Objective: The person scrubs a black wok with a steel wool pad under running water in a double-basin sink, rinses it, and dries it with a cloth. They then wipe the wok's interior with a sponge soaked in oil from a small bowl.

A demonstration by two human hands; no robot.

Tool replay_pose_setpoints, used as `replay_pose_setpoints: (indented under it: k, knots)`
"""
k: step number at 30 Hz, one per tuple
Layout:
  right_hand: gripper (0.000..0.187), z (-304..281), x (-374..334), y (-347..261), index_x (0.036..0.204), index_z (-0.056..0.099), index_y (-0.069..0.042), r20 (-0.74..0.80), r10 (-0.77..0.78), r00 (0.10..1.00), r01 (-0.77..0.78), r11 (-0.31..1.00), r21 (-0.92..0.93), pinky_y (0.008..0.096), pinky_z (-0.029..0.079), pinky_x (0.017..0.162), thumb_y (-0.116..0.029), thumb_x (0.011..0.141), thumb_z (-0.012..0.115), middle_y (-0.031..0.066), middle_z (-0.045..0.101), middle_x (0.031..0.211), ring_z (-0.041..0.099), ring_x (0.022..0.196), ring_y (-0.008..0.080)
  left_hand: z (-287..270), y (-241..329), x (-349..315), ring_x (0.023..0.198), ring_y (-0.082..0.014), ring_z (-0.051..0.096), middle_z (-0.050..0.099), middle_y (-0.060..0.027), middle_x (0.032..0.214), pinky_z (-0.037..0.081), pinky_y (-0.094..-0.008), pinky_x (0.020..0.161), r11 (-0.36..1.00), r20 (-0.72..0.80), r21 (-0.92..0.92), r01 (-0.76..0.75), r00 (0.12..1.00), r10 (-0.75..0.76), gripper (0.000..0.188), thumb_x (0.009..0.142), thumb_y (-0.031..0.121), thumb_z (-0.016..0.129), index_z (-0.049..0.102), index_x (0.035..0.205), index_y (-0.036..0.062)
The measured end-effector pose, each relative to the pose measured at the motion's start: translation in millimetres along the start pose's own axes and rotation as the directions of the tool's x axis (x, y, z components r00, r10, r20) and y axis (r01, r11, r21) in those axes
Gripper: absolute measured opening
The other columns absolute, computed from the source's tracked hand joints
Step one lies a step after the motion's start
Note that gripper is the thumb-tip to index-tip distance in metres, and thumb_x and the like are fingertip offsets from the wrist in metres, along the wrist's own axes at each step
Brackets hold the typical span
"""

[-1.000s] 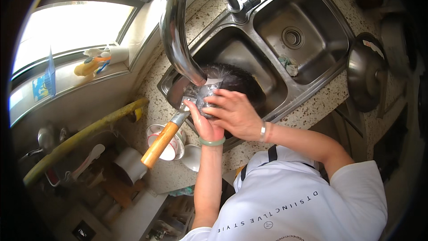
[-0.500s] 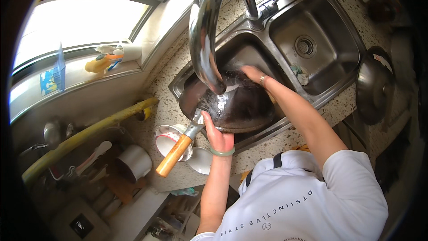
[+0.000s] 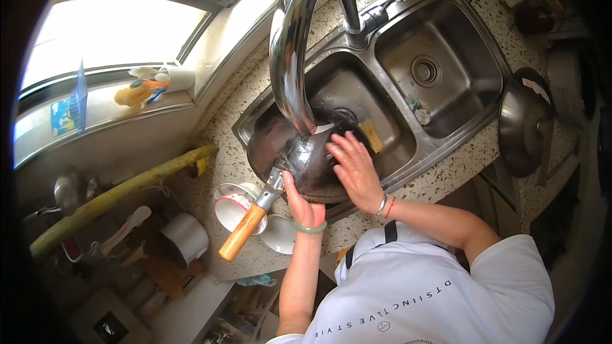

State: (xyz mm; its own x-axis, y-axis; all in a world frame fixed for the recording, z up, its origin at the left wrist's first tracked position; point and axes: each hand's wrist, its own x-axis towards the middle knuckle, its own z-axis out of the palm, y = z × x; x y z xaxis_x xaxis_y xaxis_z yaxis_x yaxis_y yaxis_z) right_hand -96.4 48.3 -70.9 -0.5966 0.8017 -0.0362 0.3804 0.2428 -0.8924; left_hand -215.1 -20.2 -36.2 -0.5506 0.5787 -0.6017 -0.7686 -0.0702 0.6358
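A dark wok [image 3: 299,169] with a wooden handle [image 3: 241,234] is tilted over the left sink basin [image 3: 396,129], its wet, rounded underside up under the faucet [image 3: 290,57]. My left hand [image 3: 305,206] grips its near edge by the handle's metal joint. The thumb lies along that joint, and the other fingers are mostly hidden beneath. My right hand [image 3: 359,175] is open, fingers apart, lying over the wok's right side. A yellow sponge [image 3: 370,137] rests in the basin just past the wok.
White bowls [image 3: 278,234] stand on the speckled counter [image 3: 220,274] left of the sink. The right basin [image 3: 456,44] holds a crumpled scrap [image 3: 419,109] near its drain. A dark pan lid [image 3: 524,124] lies to the right. A yellow pipe [image 3: 121,197] runs below the window sill.
My right hand has come back from the wok's far right side toward me, its fingers now spread. The sponge and the basin's drain have come into sight. My left hand keeps its hold.
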Motion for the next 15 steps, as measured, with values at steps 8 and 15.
replay_pose_setpoints:
  k: [8,15]
  knots:
    - [0.033,51.5,95.2,87.8,0.119,0.062,-0.005,0.052,-0.066,0.996,0.053,0.972,0.230,0.0408,0.039,0.104,-0.024,0.098,0.043,0.0146,0.060,0.121,0.052,0.120,0.0329,-14.4,2.0,-8.3,0.122,-0.0226,0.051,0.053,-0.0085,0.134,0.038,-0.0380,0.107,0.999,-0.058,-0.004,0.054,0.997,-0.054,0.050,0.102,0.041,0.042,0.047,0.133,0.0021]
    - [0.043,56.1,112.3,172.0,0.122,0.061,-0.006,0.318,0.501,0.805,-0.420,0.860,-0.290,0.0376,0.039,0.103,-0.035,0.097,0.042,0.0165,0.060,0.126,0.053,0.121,0.0308,-18.6,5.7,0.4,0.118,-0.0231,0.054,0.056,-0.0085,0.131,0.040,-0.0393,0.106,0.998,-0.051,0.023,0.052,0.997,-0.051,0.046,0.100,0.037,0.047,0.050,0.131,0.0031]
